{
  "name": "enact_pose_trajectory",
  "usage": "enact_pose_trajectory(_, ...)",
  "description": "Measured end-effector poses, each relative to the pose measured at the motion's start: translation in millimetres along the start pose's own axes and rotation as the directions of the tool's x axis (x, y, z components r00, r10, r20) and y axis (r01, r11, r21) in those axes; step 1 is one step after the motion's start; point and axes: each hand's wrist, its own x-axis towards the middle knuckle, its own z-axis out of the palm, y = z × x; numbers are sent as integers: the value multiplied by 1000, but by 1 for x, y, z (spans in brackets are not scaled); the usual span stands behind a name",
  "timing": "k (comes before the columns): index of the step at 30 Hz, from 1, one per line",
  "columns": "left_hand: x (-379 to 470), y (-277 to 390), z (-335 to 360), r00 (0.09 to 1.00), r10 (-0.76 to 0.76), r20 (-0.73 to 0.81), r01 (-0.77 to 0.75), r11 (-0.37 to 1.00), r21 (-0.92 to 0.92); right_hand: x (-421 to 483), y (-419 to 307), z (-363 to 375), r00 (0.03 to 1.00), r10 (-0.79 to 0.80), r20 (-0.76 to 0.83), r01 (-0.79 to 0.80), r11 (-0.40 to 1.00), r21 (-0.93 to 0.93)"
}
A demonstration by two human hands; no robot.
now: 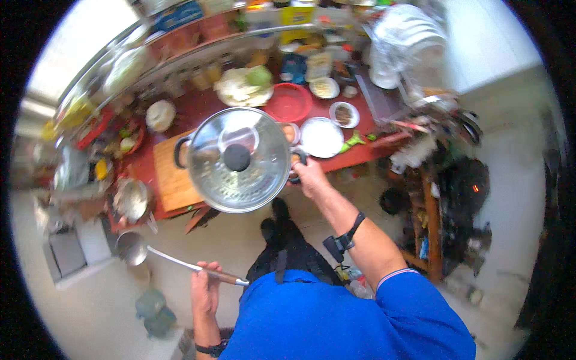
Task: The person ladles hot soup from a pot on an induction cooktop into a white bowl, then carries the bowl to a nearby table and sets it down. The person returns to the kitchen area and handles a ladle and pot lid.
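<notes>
My right hand (310,175) grips one black side handle of a lidded pot (279,198), held out over the front edge of the red table. A glass lid (207,148) with a steel rim and a black knob (237,157) covers it, and the far handle (181,152) is free. Low at my left side, my left hand (206,285) holds a ladle by its brown handle (225,276). The ladle's metal bowl (132,249) points away to the left. What the pot holds cannot be made out through the lid.
On the red table (355,155) lie a wooden cutting board (173,184), a white plate (321,137), a red basin (288,102), a plate of cabbage leaves (238,90) and small bowls of food (344,114). A metal pan (132,200) sits at the left end. A wooden rack (433,225) stands right.
</notes>
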Motion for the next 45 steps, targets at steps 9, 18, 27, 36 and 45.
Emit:
enact_pose_trajectory(9,-1,7,49,932,-138,335,62,972,227,-252,25,-153,971,-24,-238,94,953,287)
enact_pose_trajectory(18,-10,-89,210,768,-314,558,51,899,435,-466,74,-386,631,42,-775,437,806,400)
enact_pose_trajectory(27,-83,-251,355,735,-425,529,9,785,619,-613,115,-668,388,21,-922,709,632,313)
enact_pose_trajectory(36,-138,-345,456,629,-537,562,168,800,576,-635,65,-892,187,128,-974,805,548,227)
enact_pose_trajectory(45,-150,-368,482,700,-518,491,139,773,619,-605,50,-964,371,0,-929,720,631,288)
